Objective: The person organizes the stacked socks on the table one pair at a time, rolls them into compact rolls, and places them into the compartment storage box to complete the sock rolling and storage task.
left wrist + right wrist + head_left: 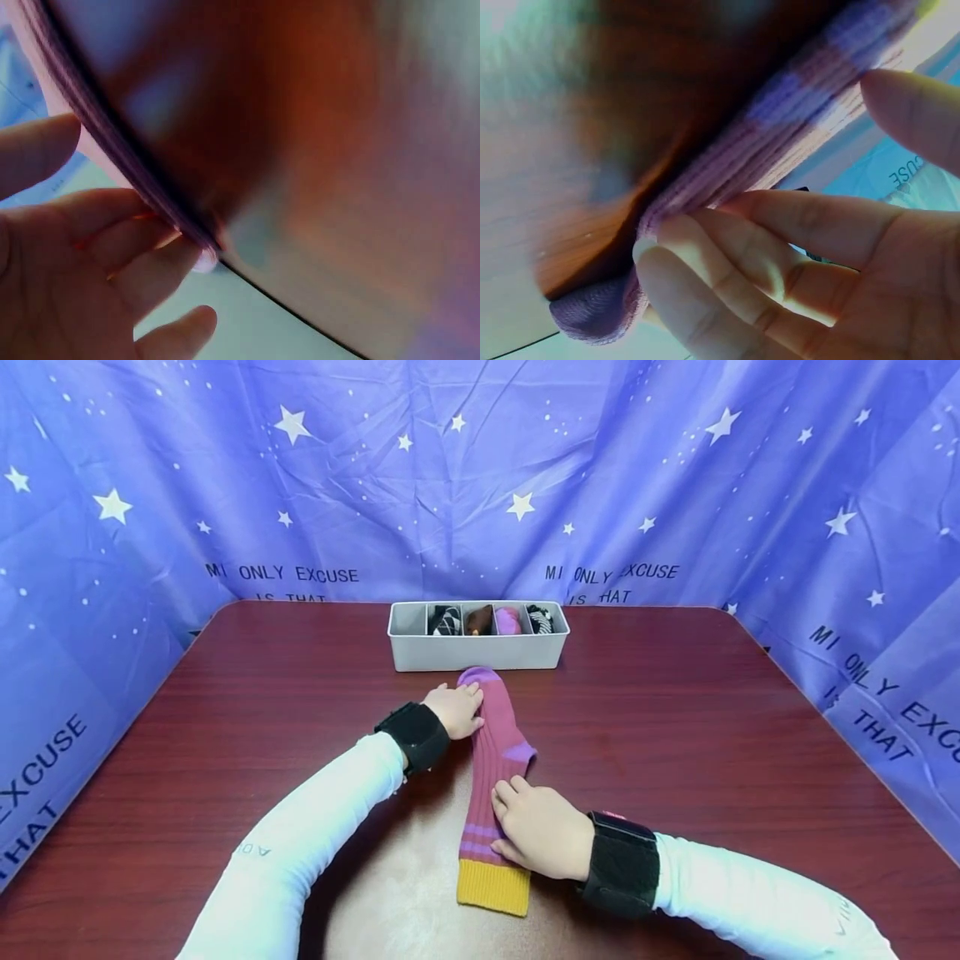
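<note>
A long pink ribbed sock (495,752) lies flat on the table, with a purple toe and heel, two purple stripes and a yellow cuff. Its toe points at the grey box, its cuff toward me. My left hand (453,710) rests on the left edge by the toe; in the left wrist view its outstretched fingers touch the sock's edge (124,154). Over the leg near the stripes lies my right hand (543,831), fingers extended and touching the fabric. In the right wrist view, those fingertips meet the ribbed side (720,165), with the purple heel (592,311) beyond.
A grey divided box (478,653) stands at the far side of the dark red table (660,718), just beyond the sock's toe. Several of its compartments hold bundled fabric pieces, including a brown one (478,620) and a pink-purple one (508,622). A blue star-printed curtain (450,485) surrounds the table.
</note>
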`<state>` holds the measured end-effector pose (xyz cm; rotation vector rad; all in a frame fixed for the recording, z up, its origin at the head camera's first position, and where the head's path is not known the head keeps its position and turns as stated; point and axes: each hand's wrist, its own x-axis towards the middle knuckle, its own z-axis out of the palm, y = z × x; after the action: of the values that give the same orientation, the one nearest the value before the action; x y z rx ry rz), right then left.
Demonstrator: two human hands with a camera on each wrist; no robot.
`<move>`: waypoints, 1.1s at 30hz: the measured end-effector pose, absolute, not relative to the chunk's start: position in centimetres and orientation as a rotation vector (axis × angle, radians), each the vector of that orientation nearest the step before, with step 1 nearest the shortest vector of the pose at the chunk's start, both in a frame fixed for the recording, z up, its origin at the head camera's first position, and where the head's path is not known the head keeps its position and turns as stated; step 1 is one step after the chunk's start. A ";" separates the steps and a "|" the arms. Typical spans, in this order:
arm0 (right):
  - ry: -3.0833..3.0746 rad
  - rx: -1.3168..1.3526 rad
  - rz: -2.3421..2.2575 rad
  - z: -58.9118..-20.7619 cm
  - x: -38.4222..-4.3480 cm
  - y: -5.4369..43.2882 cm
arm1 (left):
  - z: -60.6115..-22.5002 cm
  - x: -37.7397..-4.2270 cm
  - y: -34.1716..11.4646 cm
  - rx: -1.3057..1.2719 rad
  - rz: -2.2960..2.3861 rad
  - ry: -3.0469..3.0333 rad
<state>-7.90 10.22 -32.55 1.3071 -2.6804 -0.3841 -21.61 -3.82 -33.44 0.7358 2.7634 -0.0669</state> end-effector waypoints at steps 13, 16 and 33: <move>-2.745 1.316 -0.329 -32.5 -9.1 9.9 | -32.9 -23.2 -4.4 0.752 -0.063 2.736; -2.771 1.354 -0.242 -31.6 -9.6 10.4 | -32.4 -22.7 -4.9 0.833 -0.008 2.760; -2.724 1.717 0.371 -30.9 -7.4 11.7 | -31.8 -8.0 -9.3 1.708 0.107 2.603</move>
<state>-7.42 11.73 -30.91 1.7166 -2.7236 0.3714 -7.98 -9.27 -31.82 1.7082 2.6034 0.1069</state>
